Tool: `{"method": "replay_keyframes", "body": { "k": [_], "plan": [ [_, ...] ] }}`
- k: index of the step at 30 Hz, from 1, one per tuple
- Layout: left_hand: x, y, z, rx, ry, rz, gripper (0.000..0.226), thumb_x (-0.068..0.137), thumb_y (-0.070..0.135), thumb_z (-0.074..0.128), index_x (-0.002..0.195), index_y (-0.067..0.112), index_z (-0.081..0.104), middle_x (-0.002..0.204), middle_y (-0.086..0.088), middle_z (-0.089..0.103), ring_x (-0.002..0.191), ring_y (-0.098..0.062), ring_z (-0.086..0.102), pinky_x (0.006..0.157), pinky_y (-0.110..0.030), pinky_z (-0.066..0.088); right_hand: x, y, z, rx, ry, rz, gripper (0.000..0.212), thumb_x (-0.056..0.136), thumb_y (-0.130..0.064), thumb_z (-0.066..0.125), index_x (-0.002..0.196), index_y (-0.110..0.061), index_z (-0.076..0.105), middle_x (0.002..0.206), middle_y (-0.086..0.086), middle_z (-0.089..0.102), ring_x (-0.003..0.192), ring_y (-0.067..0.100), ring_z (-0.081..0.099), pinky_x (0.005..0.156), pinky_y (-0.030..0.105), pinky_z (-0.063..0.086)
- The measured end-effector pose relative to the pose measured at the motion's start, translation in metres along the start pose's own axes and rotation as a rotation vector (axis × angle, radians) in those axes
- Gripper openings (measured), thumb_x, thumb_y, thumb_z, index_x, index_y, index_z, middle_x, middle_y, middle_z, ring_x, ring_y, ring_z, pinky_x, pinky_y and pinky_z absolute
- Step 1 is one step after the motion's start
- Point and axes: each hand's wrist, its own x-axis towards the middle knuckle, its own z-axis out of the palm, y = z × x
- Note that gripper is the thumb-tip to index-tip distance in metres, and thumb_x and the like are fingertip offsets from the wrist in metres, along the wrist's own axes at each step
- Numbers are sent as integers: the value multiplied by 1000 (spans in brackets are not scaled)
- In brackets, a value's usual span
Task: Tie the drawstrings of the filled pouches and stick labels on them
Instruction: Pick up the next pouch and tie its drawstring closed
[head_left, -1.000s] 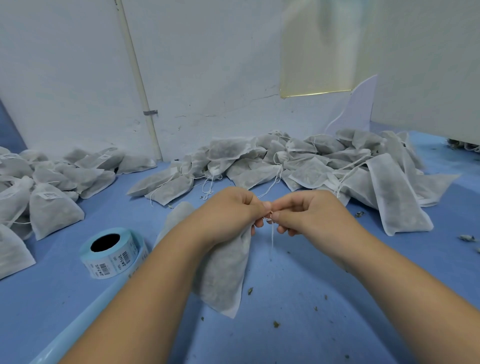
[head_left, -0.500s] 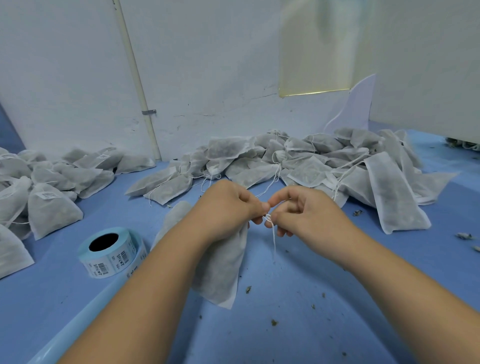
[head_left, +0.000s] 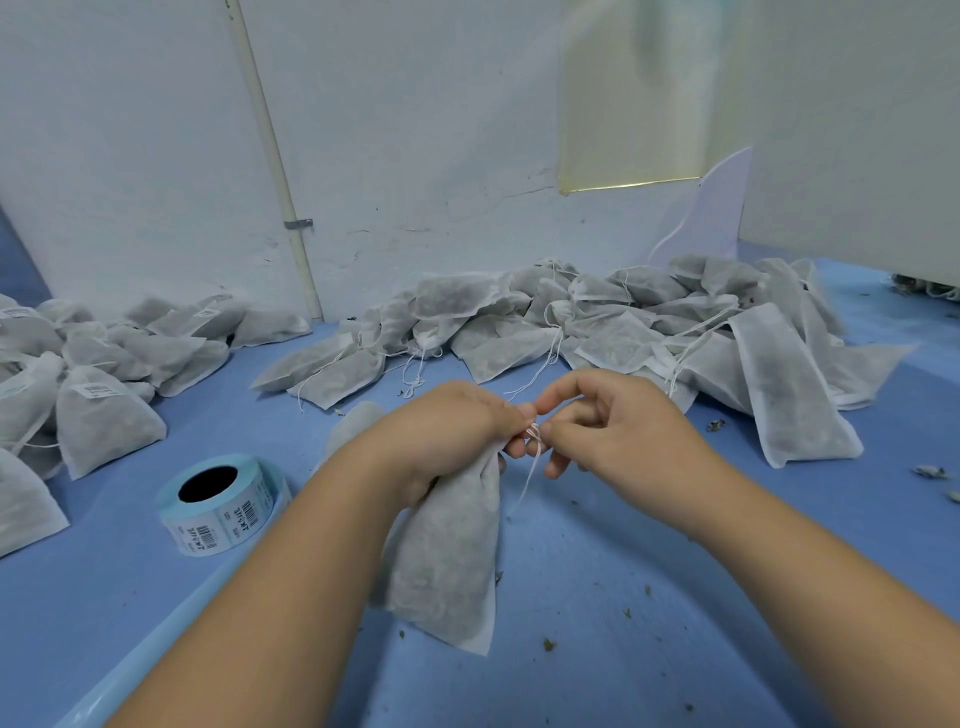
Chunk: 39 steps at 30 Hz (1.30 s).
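A filled white mesh pouch hangs over the blue table, and my left hand grips its gathered neck. My right hand pinches the pouch's white drawstring right beside the left fingertips; a loose end of string dangles below. A roll of blue labels with barcodes lies on the table to the left of my left forearm. A pile of untied filled pouches stretches along the back wall. Pouches that carry labels are heaped at the far left.
The blue table is dotted with small bits of dried herb. A white wall with a thin pipe stands behind the piles. A long pouch lies at the right, near loose crumbs at the table's right edge.
My right hand's index finger has lifted and the fingers have shifted around the drawstring. The pouch stays in my left hand's grip, in nearly the same place.
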Motion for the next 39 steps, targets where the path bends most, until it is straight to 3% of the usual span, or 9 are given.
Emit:
{"method": "replay_keyframes", "body": {
  "k": [3, 5, 9, 16, 21, 26, 30, 34, 39],
  "plan": [
    [0, 0, -1, -123, -33, -40, 44, 98, 26, 58, 57, 17, 68, 64, 2, 59, 52, -10, 48, 50, -18, 41, -1, -1, 0, 18, 7, -17, 12, 85, -10, 63, 87, -22, 62, 72, -4, 73, 66, 14, 71, 59, 36, 44],
    [1, -1, -2, -187, -42, -54, 36, 97, 26, 60, 65, 13, 68, 66, 0, 57, 52, -10, 48, 52, -21, 41, 0, -1, 1, 10, 56, -38, 10, 83, -14, 68, 82, -23, 64, 70, -9, 71, 63, 13, 68, 59, 33, 48],
    [3, -1, -1, -294, -45, -71, 30, 97, 25, 59, 71, 11, 65, 66, 0, 57, 49, -9, 49, 50, -21, 41, 1, 0, 2, -132, 175, -125, 15, 78, -19, 74, 70, -26, 63, 60, -20, 59, 54, 2, 51, 55, 12, 42],
    [4, -1, 0, -290, 17, -72, 35, 96, 26, 62, 64, 11, 64, 58, 3, 57, 47, -9, 50, 48, -20, 41, -3, -3, 3, -306, 179, -226, 6, 79, -23, 70, 73, -24, 71, 68, -11, 66, 68, 7, 59, 62, 14, 43],
    [3, -1, 1, -272, 69, -42, 34, 93, 26, 66, 62, 12, 67, 56, 5, 61, 50, -9, 49, 45, -16, 41, -3, -3, 2, -279, 182, -193, 10, 81, -26, 69, 72, -25, 74, 68, -18, 65, 66, 2, 58, 60, 9, 41],
    [4, -1, 3, -236, 99, -23, 28, 89, 30, 70, 68, 13, 72, 67, 2, 67, 54, -9, 52, 53, -20, 44, -2, -2, 3, -315, 209, -171, 11, 83, -23, 70, 74, -24, 75, 65, -16, 67, 69, -1, 58, 61, 9, 43],
    [3, -2, 4, -229, 92, 6, 31, 90, 31, 70, 61, 18, 73, 63, 6, 67, 51, -6, 52, 48, -16, 42, -3, -3, 4, -318, 206, -154, 14, 82, -21, 69, 69, -23, 72, 61, -12, 64, 61, 4, 57, 56, 13, 44],
    [3, -4, 5, -209, 75, 72, 31, 90, 32, 69, 60, 23, 74, 67, 8, 68, 54, -6, 53, 58, -20, 45, -1, -5, 1, -123, 206, -18, 13, 79, -20, 63, 67, -20, 65, 61, -7, 63, 53, 6, 55, 48, 14, 40],
    [5, -8, 4, -253, 34, 187, 27, 88, 30, 69, 63, 22, 73, 64, 6, 63, 52, -7, 49, 60, -23, 45, 1, -12, -6, 392, 108, 101, 24, 83, -11, 64, 61, -20, 65, 53, -3, 52, 49, 11, 46, 46, 20, 37]
  ]
}}
